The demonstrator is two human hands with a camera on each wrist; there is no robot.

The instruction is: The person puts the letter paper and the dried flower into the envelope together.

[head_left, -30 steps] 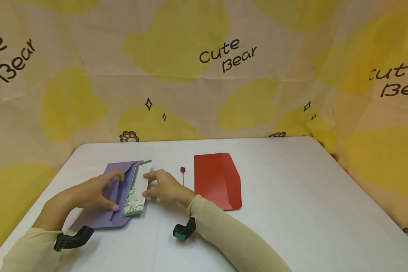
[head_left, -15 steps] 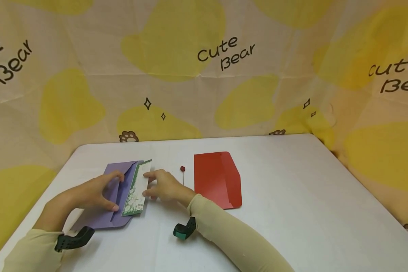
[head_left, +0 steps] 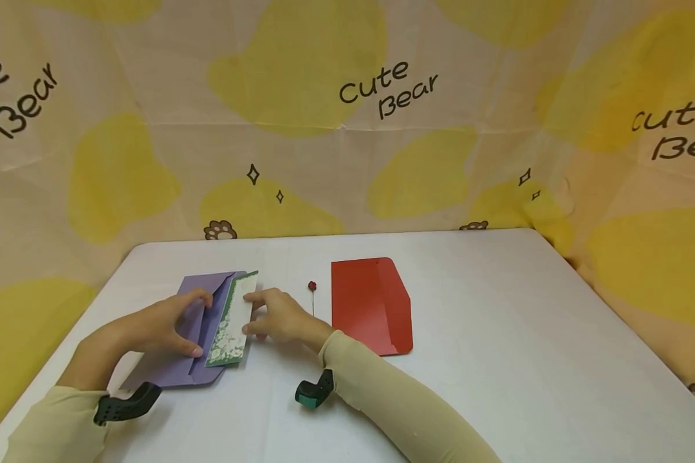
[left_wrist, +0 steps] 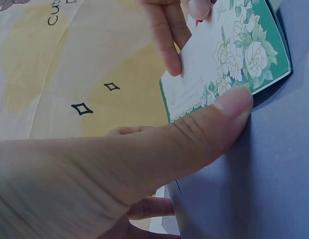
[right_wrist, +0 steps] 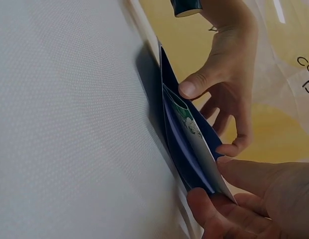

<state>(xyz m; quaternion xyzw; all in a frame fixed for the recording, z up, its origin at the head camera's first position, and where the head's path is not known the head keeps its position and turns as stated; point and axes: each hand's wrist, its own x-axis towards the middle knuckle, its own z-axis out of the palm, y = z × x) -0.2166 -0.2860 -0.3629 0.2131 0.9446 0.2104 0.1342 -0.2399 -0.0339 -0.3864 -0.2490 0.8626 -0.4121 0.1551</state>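
A purple envelope (head_left: 168,370) lies on the left part of the table. My left hand (head_left: 156,325) holds it near its mouth, thumb and forefinger spread along the pocket's edge. My right hand (head_left: 280,316) pinches a white card (head_left: 231,328) with a green border and printed white flowers. The card stands tilted at the envelope's mouth; the right wrist view shows the card (right_wrist: 192,129) partly between the dark-looking envelope layers (right_wrist: 177,149). Seen from the left wrist, the left thumb (left_wrist: 234,102) lies against the card's flowered corner.
Right of the hands lies a red envelope (head_left: 359,302), its flap side to the right. Between the envelopes is a small red flower on a thin stem (head_left: 312,287), partly hidden by the right wrist. A patterned cloth (head_left: 324,161) hangs behind the white table (head_left: 498,354).
Both hands, the card and the purple envelope stay almost where they were. The whole head view shifts very slightly.
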